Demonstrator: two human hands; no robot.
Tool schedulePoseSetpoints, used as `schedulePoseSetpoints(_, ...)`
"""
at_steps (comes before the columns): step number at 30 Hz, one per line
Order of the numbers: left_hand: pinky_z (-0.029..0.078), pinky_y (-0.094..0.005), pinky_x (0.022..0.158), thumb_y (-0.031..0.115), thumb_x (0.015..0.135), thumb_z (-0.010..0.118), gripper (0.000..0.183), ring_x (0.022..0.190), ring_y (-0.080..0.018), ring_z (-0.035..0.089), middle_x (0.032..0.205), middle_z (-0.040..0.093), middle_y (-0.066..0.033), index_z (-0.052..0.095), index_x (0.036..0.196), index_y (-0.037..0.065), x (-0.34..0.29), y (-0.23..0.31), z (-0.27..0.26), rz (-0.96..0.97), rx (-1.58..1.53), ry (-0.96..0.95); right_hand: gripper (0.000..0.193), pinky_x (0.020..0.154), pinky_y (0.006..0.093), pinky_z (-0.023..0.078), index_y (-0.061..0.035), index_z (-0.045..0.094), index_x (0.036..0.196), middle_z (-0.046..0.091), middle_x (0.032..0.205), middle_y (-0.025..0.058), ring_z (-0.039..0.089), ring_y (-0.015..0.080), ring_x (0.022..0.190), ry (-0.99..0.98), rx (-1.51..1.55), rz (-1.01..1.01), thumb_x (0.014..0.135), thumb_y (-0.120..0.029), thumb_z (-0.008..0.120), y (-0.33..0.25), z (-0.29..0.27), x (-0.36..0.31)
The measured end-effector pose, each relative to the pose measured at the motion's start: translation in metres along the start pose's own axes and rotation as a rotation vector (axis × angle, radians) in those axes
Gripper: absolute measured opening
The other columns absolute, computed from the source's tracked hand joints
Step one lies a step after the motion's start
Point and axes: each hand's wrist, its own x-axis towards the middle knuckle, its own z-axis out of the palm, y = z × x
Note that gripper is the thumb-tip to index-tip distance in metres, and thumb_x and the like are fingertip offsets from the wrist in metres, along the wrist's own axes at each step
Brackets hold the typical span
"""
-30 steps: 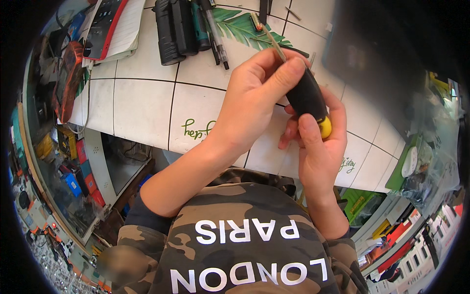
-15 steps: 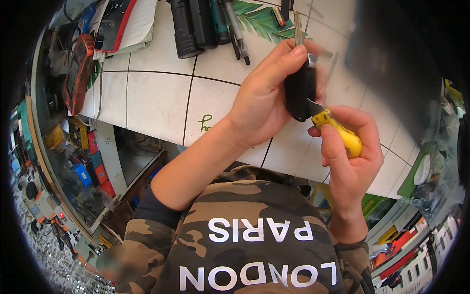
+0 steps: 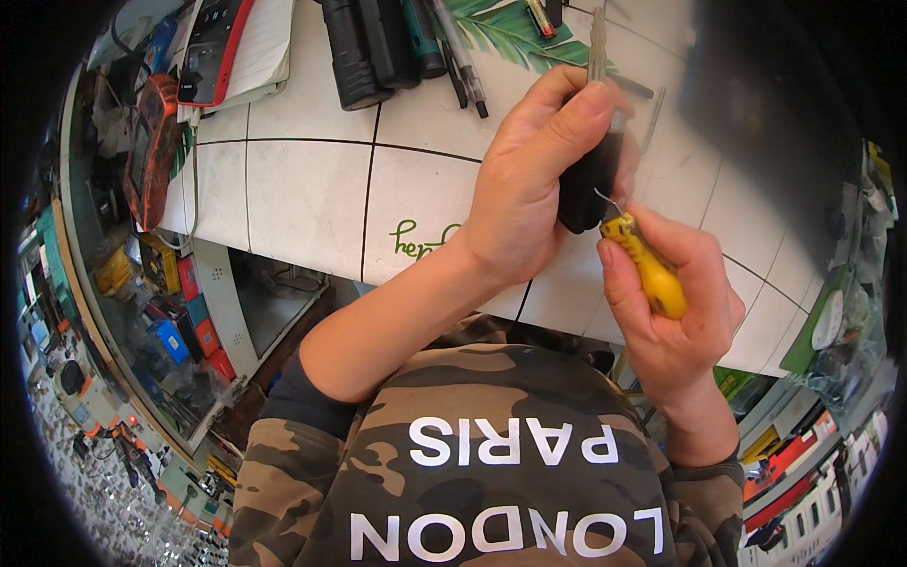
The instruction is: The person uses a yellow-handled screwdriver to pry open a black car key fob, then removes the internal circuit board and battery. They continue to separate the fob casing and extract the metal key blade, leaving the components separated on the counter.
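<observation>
My left hand (image 3: 524,184) grips a car key by its black fob (image 3: 584,194). The key's metal blade (image 3: 598,42) points away from me past my thumb. In my right hand (image 3: 694,293) is a small tool with a yellow handle (image 3: 658,281), pinched between thumb and fingers. Its short, curved metal blade (image 3: 607,199) reaches to the near right edge of the fob; whether it touches is hard to make out. The left fingers behind the fob are mostly hidden. Both hands are above the white tabletop (image 3: 312,194).
Black flashlights (image 3: 354,61) and pens (image 3: 463,61) lie at the far middle, beside a printed green leaf. A red-edged phone (image 3: 213,52) rests on paper at far left, near an orange-cased device (image 3: 151,156). A blurred dark shape (image 3: 756,104) covers the far right.
Both hands have shifted slightly right in the picture, still holding the key and the tool. The tool's blade has turned and now shows as a thin curve at the fob's edge.
</observation>
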Motion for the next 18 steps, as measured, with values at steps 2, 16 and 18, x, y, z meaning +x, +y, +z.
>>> schedulePoseSetpoints(2,0.044,-0.0280,0.063,0.033,0.098,0.037,0.029,0.065,-0.0144,0.047,0.074,0.049,-0.0078,0.048,0.107,0.007,-0.0005,0.0000,0.0008,-0.017,0.006,0.040,0.031,0.054,0.0255,0.051,0.0045,0.060,0.095,0.064,0.075,0.0123,0.065,0.0217,0.062,-0.010,-0.012,-0.053,0.067,0.005,0.074,0.0017,-0.0004,0.0020)
schedulePoseSetpoints(16,0.043,-0.0270,0.059,0.033,0.098,0.036,0.029,0.062,-0.0131,0.045,0.071,0.048,-0.0068,0.049,0.105,0.007,-0.0010,0.0018,0.0038,-0.030,0.036,0.076,0.032,0.045,0.0266,0.045,0.0061,0.058,0.096,0.060,0.069,0.0119,0.059,0.0213,0.052,-0.071,-0.017,-0.160,0.067,0.007,0.072,0.0047,-0.0017,0.0064)
schedulePoseSetpoints(18,0.043,-0.0270,0.058,0.033,0.097,0.036,0.029,0.062,-0.0130,0.045,0.070,0.048,-0.0066,0.048,0.104,0.007,-0.0011,0.0020,0.0047,-0.029,0.051,0.091,0.031,0.046,0.0260,0.046,0.0050,0.058,0.096,0.061,0.071,0.0118,0.060,0.0215,0.053,-0.067,-0.033,-0.125,0.068,0.006,0.072,0.0039,-0.0020,0.0058)
